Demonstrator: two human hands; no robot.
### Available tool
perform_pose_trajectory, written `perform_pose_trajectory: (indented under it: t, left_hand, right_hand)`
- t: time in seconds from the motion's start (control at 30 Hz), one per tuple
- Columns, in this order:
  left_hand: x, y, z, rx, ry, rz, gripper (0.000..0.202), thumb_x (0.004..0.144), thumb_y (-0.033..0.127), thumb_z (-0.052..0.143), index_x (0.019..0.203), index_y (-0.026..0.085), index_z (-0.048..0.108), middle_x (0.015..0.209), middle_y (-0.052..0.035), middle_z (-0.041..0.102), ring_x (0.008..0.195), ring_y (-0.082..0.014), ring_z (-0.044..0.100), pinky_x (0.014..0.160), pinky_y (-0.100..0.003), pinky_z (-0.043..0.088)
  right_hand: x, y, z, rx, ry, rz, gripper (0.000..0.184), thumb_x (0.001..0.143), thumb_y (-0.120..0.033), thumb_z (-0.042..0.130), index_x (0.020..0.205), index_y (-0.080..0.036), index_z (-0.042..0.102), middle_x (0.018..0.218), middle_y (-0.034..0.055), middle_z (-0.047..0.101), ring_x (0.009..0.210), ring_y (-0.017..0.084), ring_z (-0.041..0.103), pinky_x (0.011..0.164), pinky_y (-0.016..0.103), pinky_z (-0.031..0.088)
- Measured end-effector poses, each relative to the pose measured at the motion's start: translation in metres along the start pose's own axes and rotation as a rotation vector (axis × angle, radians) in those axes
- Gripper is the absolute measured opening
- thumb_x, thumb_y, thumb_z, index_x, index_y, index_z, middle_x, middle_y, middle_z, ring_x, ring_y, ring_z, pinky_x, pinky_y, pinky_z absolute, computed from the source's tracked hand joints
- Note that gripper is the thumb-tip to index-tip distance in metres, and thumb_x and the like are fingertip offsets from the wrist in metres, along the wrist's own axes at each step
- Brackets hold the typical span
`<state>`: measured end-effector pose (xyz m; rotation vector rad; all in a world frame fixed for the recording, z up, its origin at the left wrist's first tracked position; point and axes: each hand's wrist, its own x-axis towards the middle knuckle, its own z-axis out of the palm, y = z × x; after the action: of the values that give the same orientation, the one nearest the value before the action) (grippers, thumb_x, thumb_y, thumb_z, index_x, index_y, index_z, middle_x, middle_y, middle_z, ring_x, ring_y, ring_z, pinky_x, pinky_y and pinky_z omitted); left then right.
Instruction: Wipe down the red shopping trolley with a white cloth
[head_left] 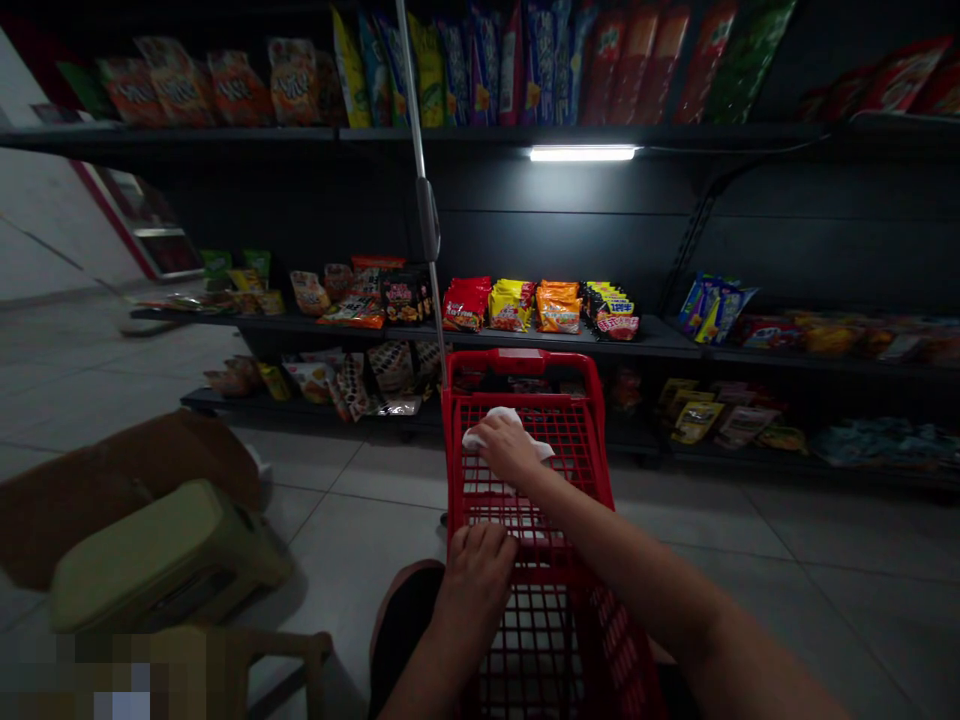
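A red plastic shopping cart (600, 400) with grid panels stands right before me, its handle bar at the far end. On its upper grid panel, my right hand (510, 450) presses a crumpled white cloth (501, 414), fingers closed over it. Part of the cloth sticks out on both sides of the hand. Nearer to me, my left hand (480, 570) has its fingers curled over the cart's left rim. The fingertips of that hand are partly hidden by its knuckles.
Dark shelves (660, 335) with bagged snacks (559, 308) stretch across behind the cart. A thin metal pole (427, 220) rises at the cart's left. A pale stool (150, 550), brown cardboard (150, 460) and another stool (300, 645) are on the left. A lamp (582, 154) glows under the upper shelf.
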<state>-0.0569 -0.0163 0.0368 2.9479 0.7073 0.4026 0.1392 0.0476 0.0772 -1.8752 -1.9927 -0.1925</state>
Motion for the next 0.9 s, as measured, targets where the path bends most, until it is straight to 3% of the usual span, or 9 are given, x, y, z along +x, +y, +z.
perform_pose_trajectory:
  t: [0.1, 0.2, 0.27, 0.37, 0.43, 0.53, 0.67, 0.8, 0.9]
  left_hand:
    - [-0.001, -0.002, 0.003, 0.025, 0.034, 0.013, 0.024, 0.087, 0.014, 0.058, 0.109, 0.024, 0.061, 0.113, -0.0034, 0.063, 0.107, -0.0241, 0.052, 0.095, -0.043, 0.041]
    - [-0.002, -0.003, 0.007, 0.043, 0.057, 0.014, 0.035, 0.084, 0.015, 0.062, 0.117, 0.026, 0.060, 0.119, -0.0048, 0.062, 0.108, -0.0266, 0.052, 0.091, -0.045, 0.043]
    - [-0.002, -0.004, 0.007, 0.028, 0.052, 0.006, 0.035, 0.081, 0.014, 0.065, 0.114, 0.026, 0.062, 0.121, -0.0046, 0.062, 0.105, -0.0257, 0.053, 0.090, -0.045, 0.044]
    - [-0.002, -0.004, 0.005, -0.002, 0.054, 0.003, 0.034, 0.078, 0.012, 0.067, 0.109, 0.025, 0.062, 0.123, -0.0034, 0.061, 0.105, -0.0243, 0.053, 0.094, -0.044, 0.043]
    - [-0.003, -0.004, 0.002, -0.008, 0.052, 0.014, 0.034, 0.078, 0.013, 0.068, 0.109, 0.025, 0.062, 0.121, -0.0031, 0.061, 0.106, -0.0240, 0.053, 0.097, -0.044, 0.042]
    - [-0.005, -0.004, 0.002, 0.010, 0.055, 0.029, 0.035, 0.081, 0.015, 0.066, 0.113, 0.026, 0.062, 0.114, -0.0035, 0.062, 0.105, -0.0240, 0.053, 0.095, -0.043, 0.042]
    - [-0.008, -0.002, 0.007, 0.080, 0.124, 0.030, 0.034, 0.090, 0.017, 0.056, 0.123, 0.026, 0.059, 0.113, -0.0057, 0.062, 0.102, -0.0241, 0.055, 0.089, -0.041, 0.044]
    - [-0.008, -0.002, 0.011, 0.074, 0.106, 0.061, 0.017, 0.094, 0.019, 0.054, 0.106, 0.026, 0.064, 0.101, -0.0033, 0.064, 0.092, -0.0215, 0.057, 0.083, -0.039, 0.043]
    - [-0.010, -0.005, 0.009, 0.018, 0.086, 0.139, 0.023, 0.095, 0.019, 0.054, 0.115, 0.027, 0.062, 0.105, -0.0016, 0.065, 0.094, -0.0186, 0.058, 0.085, -0.037, 0.041]
  right_hand:
    - [-0.023, -0.021, -0.004, 0.148, -0.135, -0.324, 0.023, 0.090, -0.025, 0.063, 0.112, -0.022, 0.069, 0.120, 0.0048, 0.065, 0.109, 0.021, 0.053, 0.102, 0.038, 0.036]
    - [-0.030, -0.023, -0.013, 0.279, -0.289, -0.630, 0.020, 0.097, -0.020, 0.053, 0.105, -0.022, 0.071, 0.115, 0.0013, 0.069, 0.105, 0.015, 0.057, 0.103, 0.030, 0.035]
    - [-0.022, -0.015, -0.016, 0.242, -0.254, -0.571, 0.022, 0.099, -0.021, 0.051, 0.108, -0.020, 0.071, 0.117, 0.0032, 0.069, 0.105, 0.016, 0.057, 0.101, 0.030, 0.037]
    - [-0.010, -0.006, -0.014, 0.103, -0.112, -0.268, 0.021, 0.096, -0.024, 0.057, 0.113, -0.020, 0.069, 0.118, 0.0069, 0.067, 0.105, 0.019, 0.056, 0.096, 0.034, 0.039]
    - [-0.013, -0.008, -0.011, 0.044, -0.058, -0.156, 0.022, 0.096, -0.025, 0.057, 0.115, -0.021, 0.068, 0.116, 0.0078, 0.066, 0.105, 0.021, 0.055, 0.095, 0.036, 0.039]
    - [-0.038, -0.020, -0.012, 0.058, -0.069, -0.225, 0.029, 0.096, -0.031, 0.056, 0.123, -0.021, 0.064, 0.119, 0.0081, 0.065, 0.104, 0.022, 0.053, 0.096, 0.038, 0.039]
    - [-0.067, -0.029, -0.019, 0.172, -0.219, -0.410, 0.026, 0.098, -0.028, 0.053, 0.121, -0.022, 0.064, 0.112, 0.0059, 0.066, 0.097, 0.018, 0.055, 0.091, 0.032, 0.041]
    - [-0.042, -0.011, -0.016, 0.104, -0.220, -0.433, 0.025, 0.099, -0.024, 0.052, 0.119, -0.022, 0.066, 0.107, 0.0065, 0.065, 0.097, 0.018, 0.055, 0.090, 0.031, 0.041]
    - [-0.004, 0.008, -0.012, -0.015, -0.108, -0.179, 0.026, 0.097, -0.022, 0.054, 0.120, -0.022, 0.066, 0.108, 0.0083, 0.064, 0.100, 0.019, 0.055, 0.091, 0.031, 0.041]
